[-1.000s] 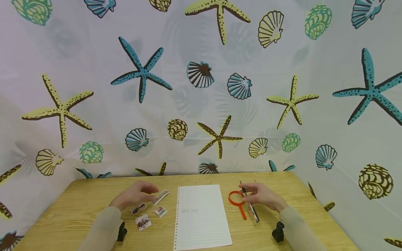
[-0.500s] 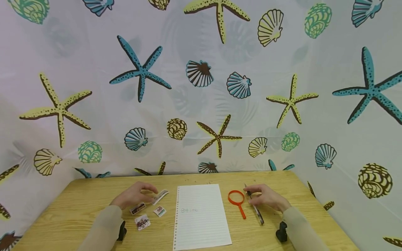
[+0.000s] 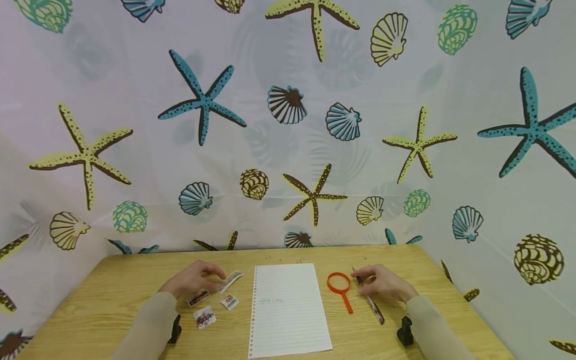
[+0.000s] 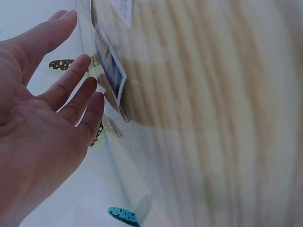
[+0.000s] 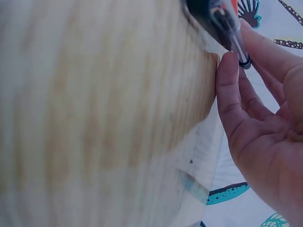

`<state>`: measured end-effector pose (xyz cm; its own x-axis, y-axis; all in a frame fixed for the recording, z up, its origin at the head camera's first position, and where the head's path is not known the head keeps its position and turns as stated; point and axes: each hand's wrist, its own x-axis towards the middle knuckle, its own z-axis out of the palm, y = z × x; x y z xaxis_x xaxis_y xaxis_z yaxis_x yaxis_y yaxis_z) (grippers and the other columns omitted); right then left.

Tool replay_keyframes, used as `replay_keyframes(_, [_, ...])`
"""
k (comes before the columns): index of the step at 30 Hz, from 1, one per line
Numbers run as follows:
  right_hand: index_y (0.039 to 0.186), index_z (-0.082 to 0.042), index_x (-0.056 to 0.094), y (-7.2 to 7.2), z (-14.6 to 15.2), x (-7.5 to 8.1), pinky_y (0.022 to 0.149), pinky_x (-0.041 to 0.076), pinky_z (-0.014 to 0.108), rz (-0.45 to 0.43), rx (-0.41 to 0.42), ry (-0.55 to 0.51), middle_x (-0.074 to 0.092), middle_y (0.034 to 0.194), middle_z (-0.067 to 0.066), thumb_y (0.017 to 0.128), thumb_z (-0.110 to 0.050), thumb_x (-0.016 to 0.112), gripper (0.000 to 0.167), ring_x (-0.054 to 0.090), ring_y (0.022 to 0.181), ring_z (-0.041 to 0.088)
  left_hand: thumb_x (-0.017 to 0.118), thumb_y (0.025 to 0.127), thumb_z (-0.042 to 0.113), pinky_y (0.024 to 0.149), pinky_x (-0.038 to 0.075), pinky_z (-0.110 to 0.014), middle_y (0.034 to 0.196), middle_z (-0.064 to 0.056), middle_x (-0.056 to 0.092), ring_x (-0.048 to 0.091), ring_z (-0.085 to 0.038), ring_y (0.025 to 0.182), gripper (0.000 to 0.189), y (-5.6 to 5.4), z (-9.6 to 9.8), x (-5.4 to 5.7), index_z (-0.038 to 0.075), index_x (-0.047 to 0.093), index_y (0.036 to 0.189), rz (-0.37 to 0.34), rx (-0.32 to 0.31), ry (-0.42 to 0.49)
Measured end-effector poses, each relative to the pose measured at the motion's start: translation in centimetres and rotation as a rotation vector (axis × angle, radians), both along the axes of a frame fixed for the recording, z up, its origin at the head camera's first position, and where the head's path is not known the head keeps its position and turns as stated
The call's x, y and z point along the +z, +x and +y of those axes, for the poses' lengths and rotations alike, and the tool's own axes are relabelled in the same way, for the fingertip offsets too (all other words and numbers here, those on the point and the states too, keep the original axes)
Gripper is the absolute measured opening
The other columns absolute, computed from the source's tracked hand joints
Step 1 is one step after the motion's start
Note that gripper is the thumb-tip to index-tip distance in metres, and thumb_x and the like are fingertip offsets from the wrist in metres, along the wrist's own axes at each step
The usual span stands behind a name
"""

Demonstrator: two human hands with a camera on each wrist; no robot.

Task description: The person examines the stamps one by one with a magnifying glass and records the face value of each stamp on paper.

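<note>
My left hand (image 3: 191,279) hovers beside several small postage stamps, its fingers loosely bent and holding nothing. One stamp (image 3: 230,281) lies right at its fingertips, another (image 3: 198,298) just below the palm. In the left wrist view the stamp (image 4: 112,71) shows a perforated edge, past the spread fingers. On the other side, my right hand (image 3: 382,282) pinches a pen (image 3: 376,310) between thumb and fingers, the pen slanting down toward the right. The right wrist view shows the pen (image 5: 226,23) close up, between the fingertips.
A lined loose-leaf sheet (image 3: 290,320) with faint handwriting lies between the hands. A red magnifying glass (image 3: 347,303) lies between sheet and pen. Two more stamps (image 3: 229,302) lie nearer the front left. A shell-patterned curtain (image 3: 288,150) borders the wooden table (image 3: 112,305).
My right hand has moved a little to the right, away from the magnifying glass, taking the pen along; the pen's lower end has swung rightward. The left hand has stayed nearly still.
</note>
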<state>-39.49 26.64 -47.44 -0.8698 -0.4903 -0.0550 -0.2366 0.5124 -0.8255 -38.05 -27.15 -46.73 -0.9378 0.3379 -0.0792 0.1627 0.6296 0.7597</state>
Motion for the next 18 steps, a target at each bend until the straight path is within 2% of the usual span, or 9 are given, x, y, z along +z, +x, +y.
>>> replay_keyframes(7, [0.129, 0.004, 0.059, -0.05, -0.25, 0.12, 0.068, 0.053, 0.028, 0.003, 0.027, -0.010, 0.058, 0.123, 0.024, 0.085, -0.005, 0.074, 0.047, 0.059, 0.088, 0.018, 0.071, 0.084, 0.000, 0.101, 0.039, -0.061, 0.131, -0.016, 0.058, 0.048, -0.040, 0.125, 0.025, -0.18, 0.29, -0.04, 0.008, 0.072, 0.108, -0.009, -0.010, -0.022])
replay_keyframes(12, [0.128, 0.004, 0.060, -0.06, -0.38, 0.21, 0.065, 0.052, 0.027, 0.018, 0.028, 0.016, 0.060, 0.122, 0.024, 0.085, -0.004, 0.074, 0.046, 0.056, 0.084, 0.017, 0.072, 0.080, -0.004, 0.105, 0.033, -0.064, 0.132, -0.017, 0.058, 0.043, -0.044, 0.129, 0.028, -0.36, 0.37, -0.17, 0.009, 0.073, 0.105, -0.005, -0.019, -0.036])
replay_keyframes(18, [0.127, 0.003, 0.062, 0.24, -0.57, 0.33, 0.063, 0.050, 0.027, 0.004, 0.017, 0.031, 0.062, 0.111, 0.019, 0.084, -0.006, 0.075, 0.046, 0.052, 0.076, 0.015, 0.073, 0.079, -0.002, 0.110, 0.018, -0.070, 0.145, -0.027, 0.041, 0.028, -0.052, 0.137, 0.027, -0.22, 0.43, -0.21, 0.010, 0.074, 0.102, -0.018, 0.008, -0.077])
